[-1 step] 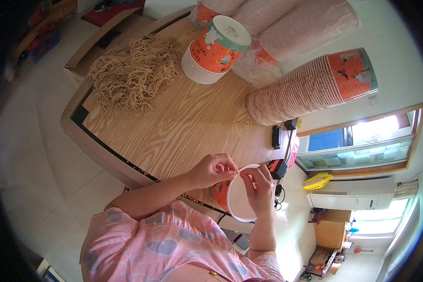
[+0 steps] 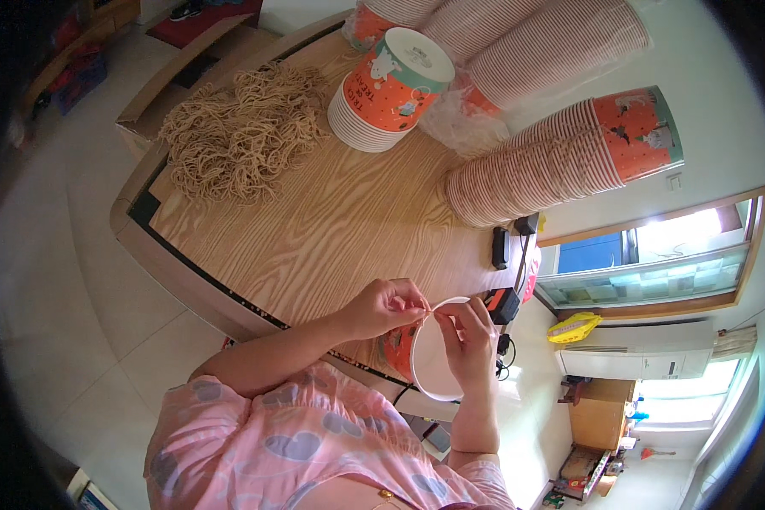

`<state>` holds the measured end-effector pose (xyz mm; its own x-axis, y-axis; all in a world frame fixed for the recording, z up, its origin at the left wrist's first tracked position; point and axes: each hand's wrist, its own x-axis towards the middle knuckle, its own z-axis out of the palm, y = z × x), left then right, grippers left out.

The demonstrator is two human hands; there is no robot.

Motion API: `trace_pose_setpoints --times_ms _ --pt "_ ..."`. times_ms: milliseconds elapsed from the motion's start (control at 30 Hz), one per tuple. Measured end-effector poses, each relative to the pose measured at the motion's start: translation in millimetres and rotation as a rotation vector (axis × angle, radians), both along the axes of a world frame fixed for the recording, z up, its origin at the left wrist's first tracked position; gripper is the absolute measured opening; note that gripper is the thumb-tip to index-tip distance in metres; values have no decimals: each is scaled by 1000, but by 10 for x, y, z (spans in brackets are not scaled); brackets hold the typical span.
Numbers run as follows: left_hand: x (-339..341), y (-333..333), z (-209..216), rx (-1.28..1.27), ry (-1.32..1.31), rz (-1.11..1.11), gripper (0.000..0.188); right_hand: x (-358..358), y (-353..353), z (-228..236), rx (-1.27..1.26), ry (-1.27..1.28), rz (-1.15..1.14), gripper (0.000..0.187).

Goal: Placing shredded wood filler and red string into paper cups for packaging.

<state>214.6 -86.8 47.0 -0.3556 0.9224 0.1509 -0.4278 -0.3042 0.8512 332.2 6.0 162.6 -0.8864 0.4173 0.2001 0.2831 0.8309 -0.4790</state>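
- Seeing no visible movement since the earlier frame, with left grip (image 2: pixel 382 308), right grip (image 2: pixel 470 340) and everything on the pale brown wood-grain table (image 2: pixel 331 242) just as before.
- Pinching a thin pale strand (image 2: pixel 429 315) between thumb and finger of the left grip, other fingers loosely bent.
- Pinching at the same spot with the right grip, thumb and forefinger closed, fingertips nearly meeting those of the left grip. Cannot tell the strand's exact kind, too small and partly covered.
- Directly beneath both grips, near the table's edge: a round orange paper cup with white rim and white inside (image 2: pixel 431 367), mouth toward the camera, partly covered by the right grip.
- Well apart from the left grip, toward upper left: a tangled heap of thin tan cord (image 2: pixel 238 132).
- Straight beyond the left grip: a short stack of orange paper cups with green band (image 2: pixel 378 98), white base uppermost.
- Beyond the right grip, toward upper right: a tall stack of matching cups (image 2: pixel 544 157), and farther off, white cup stacks in clear plastic wrap (image 2: pixel 561 51).
- Just right of the right grip: a black box with orange panel (image 2: pixel 503 305).
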Motion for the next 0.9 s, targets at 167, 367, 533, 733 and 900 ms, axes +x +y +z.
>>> trace_pose_setpoints --times_ms 167,367,533,733,900 --pt "33 1 -300 -61 -150 -61 13 2 -8 -12 -14 9 -35 7" --pt "152 5 -379 -64 -230 -92 12 111 -45 -75 -43 61 -59 6" --pt "206 -17 -223 -113 -140 -114 9 176 -151 -60 -154 153 -199 6" --pt "259 46 -133 -109 24 -56 7 159 -106 -148 -159 279 -169 8" --pt "280 59 -80 -101 3 92 18 105 -54 -133 -122 229 -161 8"
